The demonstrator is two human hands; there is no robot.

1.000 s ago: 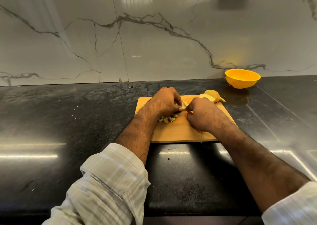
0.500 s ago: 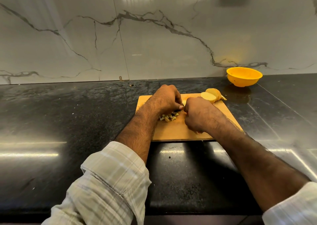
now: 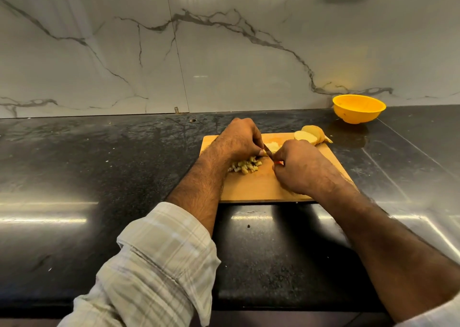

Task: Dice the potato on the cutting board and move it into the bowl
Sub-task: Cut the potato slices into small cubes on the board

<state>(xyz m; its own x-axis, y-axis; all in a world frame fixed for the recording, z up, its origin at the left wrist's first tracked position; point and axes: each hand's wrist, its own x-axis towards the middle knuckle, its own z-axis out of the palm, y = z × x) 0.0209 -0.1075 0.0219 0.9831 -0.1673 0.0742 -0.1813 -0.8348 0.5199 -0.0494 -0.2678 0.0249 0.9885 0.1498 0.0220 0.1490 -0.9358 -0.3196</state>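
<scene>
A person's left hand [image 3: 240,137] curls over a pale potato piece [image 3: 272,146] on the rectangular wooden cutting board [image 3: 261,187], while the right hand [image 3: 298,166] grips a small knife [image 3: 268,151] (only a sliver of orange handle shows). Diced potato cubes [image 3: 245,166] lie heaped beside the left wrist. Uncut yellow potato slices [image 3: 311,135] rest at the board's far corner, near a round yellow plastic bowl [image 3: 358,108] on the black stone counter [image 3: 99,164]. No readable writing appears.

A pale potato piece [image 3: 273,146] is held by the curled left hand [image 3: 240,140] on the rectangular wooden cutting board [image 3: 258,187]; a thin-bladed knife [image 3: 268,151] is gripped by the right hand [image 3: 300,167] beside small diced cubes [image 3: 245,166]. A round yellow plastic bowl [image 3: 358,108] is seen well apart.
</scene>
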